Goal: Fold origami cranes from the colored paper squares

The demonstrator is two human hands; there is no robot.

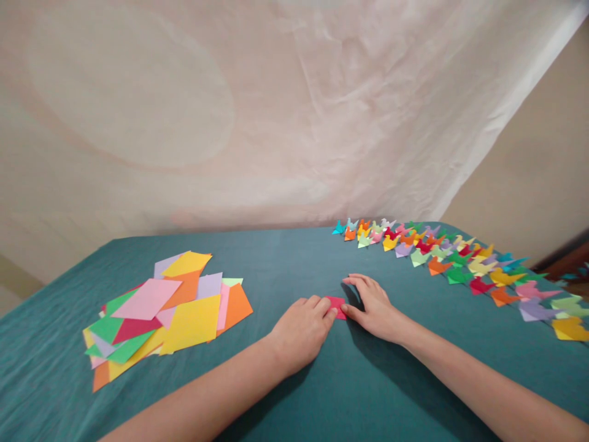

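A small folded piece of pinkish-red paper [337, 306] lies on the cloth between my two hands. My left hand [304, 331] is closed over its left part, fingertips and thumb pressing on it. The thumb of my right hand [375, 310] touches the paper's right edge, while the other fingers reach forward, apart from the thumb and off the paper. The left part of the paper is hidden under my left fingers.
To the left lies a loose pile of coloured paper sheets [191, 325]. Rows of small folded paper birds [437, 265] stand along the right side and far edge. Teal cloth [276, 258] covers the table; a pale hanging sheet [276, 123] is behind it.
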